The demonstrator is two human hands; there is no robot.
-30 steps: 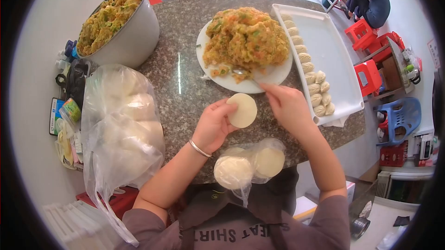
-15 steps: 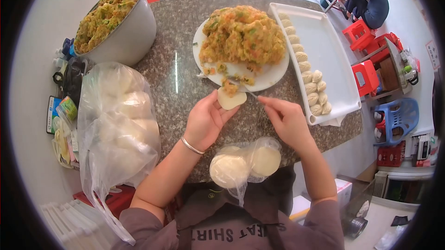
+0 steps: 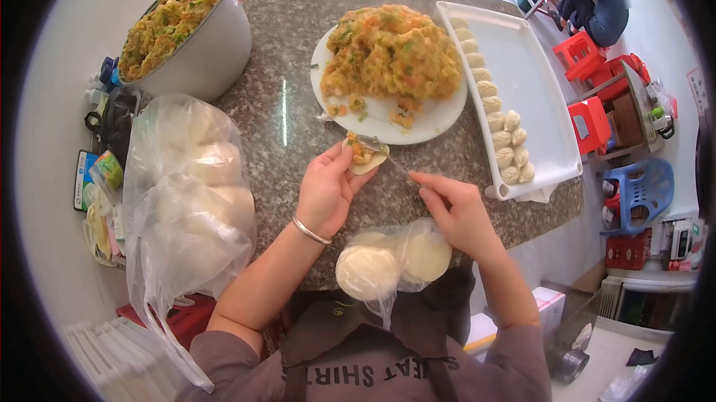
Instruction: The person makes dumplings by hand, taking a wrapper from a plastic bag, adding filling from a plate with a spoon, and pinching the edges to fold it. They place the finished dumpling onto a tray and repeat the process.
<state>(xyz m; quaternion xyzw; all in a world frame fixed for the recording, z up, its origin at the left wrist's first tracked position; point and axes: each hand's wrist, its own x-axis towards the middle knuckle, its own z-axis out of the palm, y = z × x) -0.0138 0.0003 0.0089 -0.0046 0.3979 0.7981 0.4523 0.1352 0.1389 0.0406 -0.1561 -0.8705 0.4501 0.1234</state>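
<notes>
In the head view my left hand [image 3: 326, 187] holds a round dumpling wrapper [image 3: 365, 166] on its fingers, near the plate's front edge. Orange-green filling [image 3: 359, 150] lies on the wrapper. My right hand [image 3: 456, 206] pinches the thin handle of a metal spoon [image 3: 393, 164], whose bowl presses on that filling. Just beyond, a white plate [image 3: 384, 127] bears a large heap of the same filling [image 3: 395, 51]. Closer to my body, stacks of round wrappers [image 3: 368, 271] lie in a clear plastic bag.
A white tray [image 3: 543, 96] on the right holds rows of pleated dumplings [image 3: 490, 89]. At the left stand a big metal pot [image 3: 216, 51] of filling and a plastic bag of pale dough [image 3: 201, 171]. A person [image 3: 605, 10] sits far right near red stools [image 3: 578, 57].
The spoon has moved left and down from the plate's edge onto the wrapper. Filling now sits on the wrapper, and my left fingers have curled up slightly around it.
</notes>
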